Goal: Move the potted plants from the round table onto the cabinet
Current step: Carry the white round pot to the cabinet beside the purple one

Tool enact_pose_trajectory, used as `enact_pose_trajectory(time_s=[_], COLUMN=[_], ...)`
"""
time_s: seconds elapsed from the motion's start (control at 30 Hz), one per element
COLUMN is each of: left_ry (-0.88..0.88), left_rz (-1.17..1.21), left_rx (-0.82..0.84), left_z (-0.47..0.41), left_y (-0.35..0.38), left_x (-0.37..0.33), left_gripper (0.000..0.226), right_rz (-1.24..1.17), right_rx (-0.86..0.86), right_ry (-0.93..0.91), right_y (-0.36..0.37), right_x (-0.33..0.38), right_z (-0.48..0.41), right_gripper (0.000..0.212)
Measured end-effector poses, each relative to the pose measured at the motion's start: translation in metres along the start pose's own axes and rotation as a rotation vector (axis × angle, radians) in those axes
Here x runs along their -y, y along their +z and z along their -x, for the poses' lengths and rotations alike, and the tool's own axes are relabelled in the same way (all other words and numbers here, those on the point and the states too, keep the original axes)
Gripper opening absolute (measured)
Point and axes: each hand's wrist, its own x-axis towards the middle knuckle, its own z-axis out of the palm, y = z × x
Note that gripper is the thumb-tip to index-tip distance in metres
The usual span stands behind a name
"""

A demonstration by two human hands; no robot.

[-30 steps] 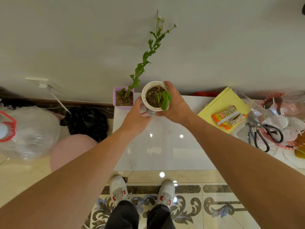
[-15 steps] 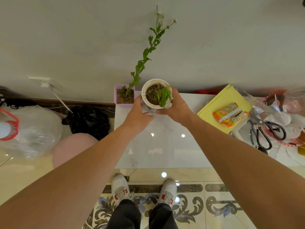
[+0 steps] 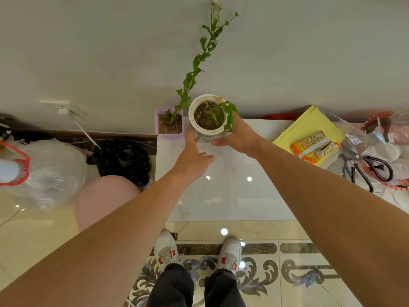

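Far left, a clear plastic bag with a red handle (image 3: 33,171) lies on the cream tile floor (image 3: 31,235), and a black plastic bag (image 3: 124,159) sits against the wall base beside it, with a pale pink rounded object (image 3: 104,198) in front. A white plug with its cable (image 3: 66,113) hangs at the wall above them.

At the back left corner of the white glossy marble-topped cabinet (image 3: 221,196) stands a small square lilac plastic pot (image 3: 169,124) of brown soil, with a tall thin green stem (image 3: 199,60) leaning up along the wall. Just beside it, to the right, the round white plastic pot with a small leafy green plant (image 3: 208,116) stands near the back edge of the bench, upright.

The left hand (image 3: 192,158) reaches in from below; its grip is loosened, fingers straight, with fingertips at the pot's left side, thumb apart from it. The right hand (image 3: 238,136) is cupped round the pot's right side, thumb under the front rim and fingers behind the drooping leaves, a light grip on the pot.

Further right lie a yellow paper folder (image 3: 309,127) with an orange snack packet (image 3: 315,147) on it, then black-handled scissors (image 3: 369,169) atop a heap of clear plastic bags (image 3: 376,140)

Below, white sneakers with red marks (image 3: 166,251) stand on the patterned floor
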Motion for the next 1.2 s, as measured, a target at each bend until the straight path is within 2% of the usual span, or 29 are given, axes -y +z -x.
enact_pose_trajectory(time_s=[0.27,0.47,0.57,0.67,0.9,1.07,1.2], left_ry=[-0.044,-0.08,-0.103,-0.171,-0.218,-0.162,-0.042], left_rz=[-0.015,-0.031,-0.064,-0.101,-0.183,-0.252,-0.297], left_rx=[-0.009,0.007,-0.006,-0.016,0.062,0.131,0.16], left_z=[-0.001,0.0,0.001,0.007,0.035,0.068,0.098], left_y=[-0.001,-0.001,0.001,0.003,0.005,0.019,0.043], left_x=[0.005,0.003,0.002,0.005,-0.005,-0.039,-0.093], left_gripper=[0.099,0.098,0.101,0.099,0.079,0.052,0.038], right_rz=[-0.072,-0.104,-0.043,0.019,0.103,0.078,0.072], right_rx=[-0.002,-0.007,-0.009,-0.039,-0.124,-0.261,-0.32], right_ry=[0.026,0.024,0.054,0.171,0.239,0.223,0.18], right_y=[0.0,0.002,0.002,0.0,-0.021,-0.049,-0.067], right_x=[-0.003,0.0,-0.002,-0.006,-0.015,-0.006,0.015], right_z=[0.006,0.007,0.009,0.019,0.068,0.138,0.202], right_gripper=[0.082,0.085,0.094,0.108,0.096,0.085,0.079])
